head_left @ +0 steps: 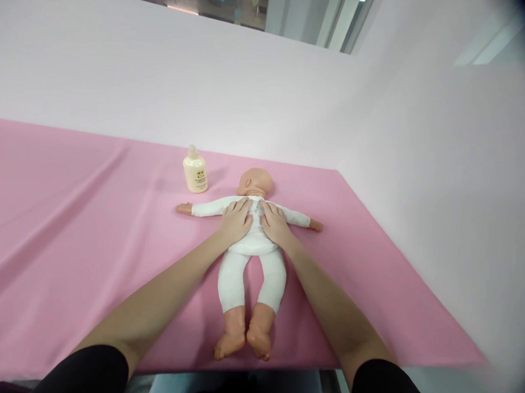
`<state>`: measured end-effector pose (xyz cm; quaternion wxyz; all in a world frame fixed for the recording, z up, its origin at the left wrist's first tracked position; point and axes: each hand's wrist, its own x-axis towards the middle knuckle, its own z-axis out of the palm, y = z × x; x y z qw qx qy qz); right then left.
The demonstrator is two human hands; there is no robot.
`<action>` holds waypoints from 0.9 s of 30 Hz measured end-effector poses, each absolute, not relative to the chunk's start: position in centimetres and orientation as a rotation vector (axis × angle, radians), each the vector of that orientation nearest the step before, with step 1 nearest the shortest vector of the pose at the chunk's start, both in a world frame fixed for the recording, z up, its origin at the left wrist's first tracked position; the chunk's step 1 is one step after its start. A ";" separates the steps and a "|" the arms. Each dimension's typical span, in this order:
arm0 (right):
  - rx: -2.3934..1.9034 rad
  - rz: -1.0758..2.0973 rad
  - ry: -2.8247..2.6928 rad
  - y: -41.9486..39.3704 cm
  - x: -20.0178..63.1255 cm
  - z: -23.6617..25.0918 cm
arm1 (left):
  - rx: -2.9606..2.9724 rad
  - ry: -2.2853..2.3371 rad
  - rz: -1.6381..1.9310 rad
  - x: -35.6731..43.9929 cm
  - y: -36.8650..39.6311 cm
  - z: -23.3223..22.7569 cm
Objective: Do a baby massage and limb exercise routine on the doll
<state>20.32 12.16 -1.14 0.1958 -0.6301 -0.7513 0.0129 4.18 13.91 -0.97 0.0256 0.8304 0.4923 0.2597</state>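
A baby doll (255,241) in a white cloth suit lies face down, its head turned to the left and its arms stretched out sideways. My left hand (236,220) rests flat on the left side of its upper back, fingers extended. On the right side of the back lies my right hand (275,223), also flat with its fingers stretched out. A narrow strip of the white cloth with a grey mark shows between the two hands. Neither hand grips anything. The doll's bare feet point toward me.
A pale yellow lotion bottle (196,171) with a label stands left of the doll's head. Pink padded covering (89,228) spreads under everything. White walls (184,81) rise behind and to the right, with a window (237,7) at the top.
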 end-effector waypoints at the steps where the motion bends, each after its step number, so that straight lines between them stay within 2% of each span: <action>1: -1.759 0.038 -2.086 12.2 20.3 -1.2 | 2.567 1.524 0.798 4.2 13.9 -1.0; 13: -1.730 0.062 -2.118 11.8 20.2 -0.4 | 2.598 1.533 0.727 4.2 13.7 -0.4; 19: -1.806 0.217 -2.367 10.2 20.4 2.9 | 2.631 1.449 0.253 3.2 12.3 3.6; 23: -1.848 0.490 -2.463 7.3 19.8 6.5 | 2.476 1.321 -0.078 2.6 10.7 6.2; 27: -1.943 0.549 -2.433 5.3 18.9 8.7 | 2.372 1.214 -0.102 2.1 10.7 5.2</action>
